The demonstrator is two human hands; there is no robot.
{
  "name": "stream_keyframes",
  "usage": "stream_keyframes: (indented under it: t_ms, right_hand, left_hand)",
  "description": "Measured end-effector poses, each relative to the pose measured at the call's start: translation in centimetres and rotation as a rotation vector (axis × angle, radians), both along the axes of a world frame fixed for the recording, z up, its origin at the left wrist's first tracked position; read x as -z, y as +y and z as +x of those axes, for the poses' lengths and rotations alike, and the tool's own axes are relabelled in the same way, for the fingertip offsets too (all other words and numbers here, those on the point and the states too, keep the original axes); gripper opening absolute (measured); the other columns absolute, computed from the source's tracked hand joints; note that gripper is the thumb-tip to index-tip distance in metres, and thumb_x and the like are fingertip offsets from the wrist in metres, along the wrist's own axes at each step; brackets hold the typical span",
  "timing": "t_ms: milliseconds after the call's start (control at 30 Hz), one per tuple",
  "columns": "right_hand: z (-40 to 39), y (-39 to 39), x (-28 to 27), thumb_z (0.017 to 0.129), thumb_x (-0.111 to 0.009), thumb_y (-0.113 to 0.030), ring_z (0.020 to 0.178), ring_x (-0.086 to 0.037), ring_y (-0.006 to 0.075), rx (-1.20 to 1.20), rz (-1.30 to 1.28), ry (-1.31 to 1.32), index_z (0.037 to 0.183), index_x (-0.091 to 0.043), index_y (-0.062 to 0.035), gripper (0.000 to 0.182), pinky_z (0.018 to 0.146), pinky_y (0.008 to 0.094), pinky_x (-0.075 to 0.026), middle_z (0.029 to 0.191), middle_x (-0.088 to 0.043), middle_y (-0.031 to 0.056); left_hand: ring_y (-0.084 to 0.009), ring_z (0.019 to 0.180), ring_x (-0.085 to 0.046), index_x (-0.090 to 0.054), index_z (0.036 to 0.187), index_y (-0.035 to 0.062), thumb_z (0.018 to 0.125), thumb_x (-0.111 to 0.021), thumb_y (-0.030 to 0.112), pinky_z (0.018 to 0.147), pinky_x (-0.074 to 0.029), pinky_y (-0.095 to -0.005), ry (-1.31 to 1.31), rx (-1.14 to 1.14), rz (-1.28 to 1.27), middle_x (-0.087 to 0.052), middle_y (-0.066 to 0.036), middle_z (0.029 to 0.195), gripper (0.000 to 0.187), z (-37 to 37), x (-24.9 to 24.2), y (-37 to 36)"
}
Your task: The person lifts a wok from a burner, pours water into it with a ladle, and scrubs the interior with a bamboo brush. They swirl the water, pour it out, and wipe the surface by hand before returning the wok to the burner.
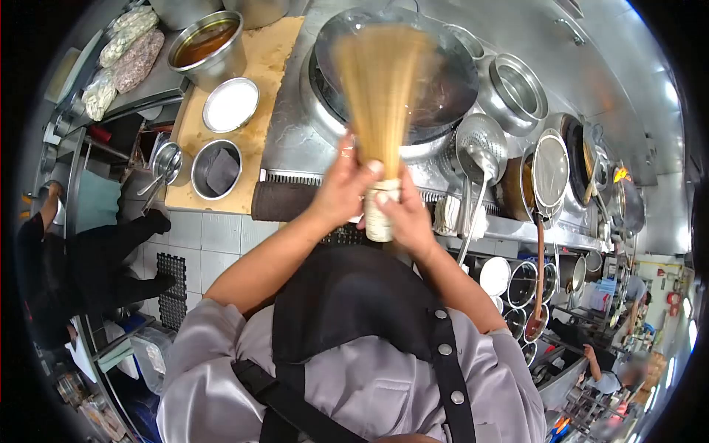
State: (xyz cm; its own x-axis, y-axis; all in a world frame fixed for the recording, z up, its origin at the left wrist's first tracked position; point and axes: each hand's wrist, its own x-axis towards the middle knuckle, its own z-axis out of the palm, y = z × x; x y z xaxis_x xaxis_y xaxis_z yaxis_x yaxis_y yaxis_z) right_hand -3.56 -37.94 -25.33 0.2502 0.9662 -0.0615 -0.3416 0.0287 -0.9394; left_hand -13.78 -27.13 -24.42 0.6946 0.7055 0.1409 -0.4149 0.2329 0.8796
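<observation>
A bamboo wok brush [378,103] stands upright in front of my chest, its long bristles pointing away from me and smeared by motion. My left hand [341,183] is closed around it from the left, thumb near the top of the pale wrapped handle. From the right, my right hand [408,214] grips the handle with its thumb pressed across it. Behind the bristles, a large dark wok [450,81] rests on the steel stove and is partly hidden by the brush.
Left of the stove, a wooden board [278,66] carries a pot of brown liquid [207,46], a white-topped container [231,105] and a steel pot with a dark cloth [221,171]. A perforated skimmer [480,136] and ladle lie right. Other people stand at both sides.
</observation>
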Motion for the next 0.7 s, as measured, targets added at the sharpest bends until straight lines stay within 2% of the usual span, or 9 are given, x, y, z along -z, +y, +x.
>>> stream_keyframes:
  t_ms: [67, 133, 233, 300, 433, 500, 533, 600, 700]
  right_hand:
    - [1.2, 0.4, -4.0, 0.089, -0.061, -0.005, 0.079, -0.063, 0.0143, 0.200, 0.062, -0.054, 0.140, -0.029, -0.0094, 0.060, 0.060, 0.0272, -0.054, 0.109, -0.059, 0.0097]
    - [4.6, 0.4, -7.5, 0.091, -0.055, -0.011, 0.075, -0.065, 0.0200, 0.315, -0.049, -0.236, 0.139, -0.033, -0.0069, 0.052, 0.062, 0.0313, -0.057, 0.104, -0.062, 0.0139]
    - [11.5, 2.3, -9.9, 0.094, -0.055, -0.013, 0.073, -0.063, 0.0170, 0.190, -0.193, -0.607, 0.143, -0.035, -0.0052, 0.053, 0.060, 0.0288, -0.054, 0.099, -0.060, 0.0112]
    - [14.5, 5.1, -10.3, 0.092, -0.060, -0.017, 0.070, -0.061, 0.0158, 0.164, -0.445, -0.844, 0.142, -0.036, -0.0047, 0.057, 0.057, 0.0287, -0.051, 0.100, -0.059, 0.0101]
    - [19.5, 8.8, -6.2, 0.086, -0.066, -0.021, 0.070, -0.063, 0.0200, -0.150, -0.397, -0.725, 0.137, -0.045, -0.0078, 0.057, 0.060, 0.0335, -0.053, 0.101, -0.059, 0.0138]
    - [20.4, 9.6, -6.3, 0.081, -0.065, -0.022, 0.075, -0.066, 0.0312, -0.181, -0.260, -1.778, 0.130, -0.054, -0.0136, 0.051, 0.070, 0.0410, -0.054, 0.104, -0.060, 0.0192]
    - [20.6, 10.0, -6.5, 0.078, -0.063, -0.023, 0.083, -0.064, 0.0393, -0.156, -0.386, -1.789, 0.122, -0.061, -0.0173, 0.044, 0.079, 0.0459, -0.052, 0.105, -0.060, 0.0221]
    - [23.1, 13.1, -4.7, 0.081, -0.061, -0.025, 0.086, -0.065, 0.0380, -0.134, -0.364, -1.836, 0.121, -0.062, -0.0177, 0.041, 0.080, 0.0454, -0.053, 0.102, -0.062, 0.0215]
    - [26.6, 19.4, -1.4, 0.084, -0.058, -0.030, 0.090, -0.066, 0.0367, 0.104, -0.361, -1.778, 0.114, -0.064, -0.0160, 0.033, 0.081, 0.0456, -0.053, 0.097, -0.064, 0.0217]
  left_hand:
    - [-0.0221, 0.118, -0.051, -0.038, 0.140, 0.0050, 0.094, -0.056, 0.013, 0.098, -0.042, -0.0336, 0.217, 0.104, 0.506, -0.049, -0.015, 0.132, 0.050, 0.6, 0.8, 1.8]
    - [-0.0228, 0.120, -0.050, -0.047, 0.134, 0.0031, 0.094, -0.056, 0.012, 0.101, -0.040, -0.0336, 0.343, 0.213, 0.618, -0.049, -0.015, 0.133, 0.042, 1.5, 1.2, 3.3]
    - [-0.0266, 0.117, -0.051, -0.059, 0.121, 0.0023, 0.090, -0.060, 0.015, 0.101, -0.040, -0.0375, 0.455, 0.036, 0.954, -0.055, -0.015, 0.124, 0.033, 4.9, 3.5, 4.2]
    - [-0.0303, 0.107, -0.054, -0.065, 0.111, 0.0030, 0.086, -0.064, 0.018, 0.097, -0.041, -0.0412, 0.422, -0.325, 1.320, -0.060, -0.013, 0.104, 0.029, 8.0, 4.3, 4.5]
    - [-0.0294, 0.093, -0.056, -0.064, 0.081, 0.0047, 0.088, -0.061, 0.024, 0.082, -0.044, -0.0425, 0.691, -0.085, 1.295, -0.061, -0.010, 0.092, 0.020, 10.7, 2.8, 6.5]
    - [-0.0280, 0.085, -0.059, -0.062, 0.076, 0.0063, 0.088, -0.060, 0.029, 0.076, -0.044, -0.0421, 0.715, -0.076, 1.351, -0.062, -0.010, 0.083, 0.026, 11.5, 3.3, 6.9]
    - [-0.0276, 0.080, -0.060, -0.061, 0.075, 0.0071, 0.088, -0.060, 0.031, 0.074, -0.044, -0.0418, 0.736, -0.065, 1.359, -0.062, -0.009, 0.076, 0.027, 11.6, 3.7, 6.8]
    - [-0.0276, 0.065, -0.060, -0.061, 0.066, 0.0097, 0.088, -0.060, 0.034, 0.069, -0.045, -0.0410, 0.682, -0.152, 1.354, -0.058, -0.007, 0.060, 0.033, 12.1, 4.5, 6.8]
    - [-0.0277, 0.063, -0.059, -0.059, 0.059, 0.0103, 0.088, -0.061, 0.034, 0.067, -0.046, -0.0397, 0.719, -0.231, 1.354, -0.059, -0.007, 0.060, 0.037, 12.6, 4.7, 6.5]
